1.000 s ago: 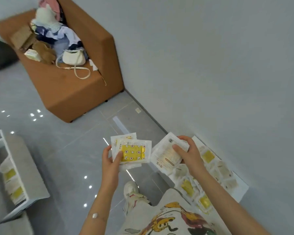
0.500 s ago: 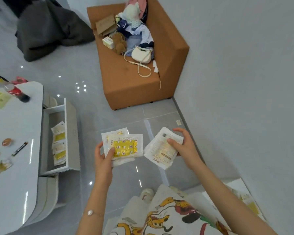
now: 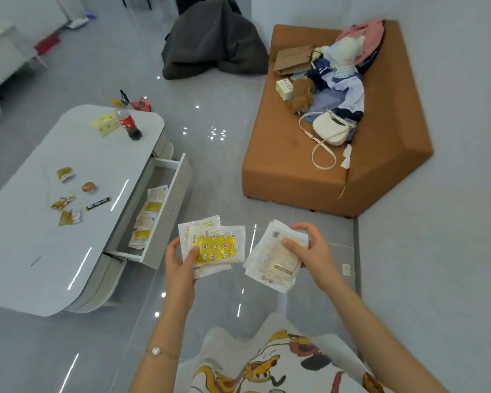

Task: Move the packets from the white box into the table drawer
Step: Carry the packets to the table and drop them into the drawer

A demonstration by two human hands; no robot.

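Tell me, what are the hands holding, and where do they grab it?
Left hand pinches the yellow packets by their left edge. Right hand grips the white packets along their right side.

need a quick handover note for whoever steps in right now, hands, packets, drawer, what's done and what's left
Left hand: holds a small stack of packets, yellow face up.
Right hand: holds a second stack, printed side up.
Table drawer: open, front left of the hands, a row of packets already inside.
The white box is out of view.
Left: carry both stacks over, lay them in the drawer, then check the box for more.
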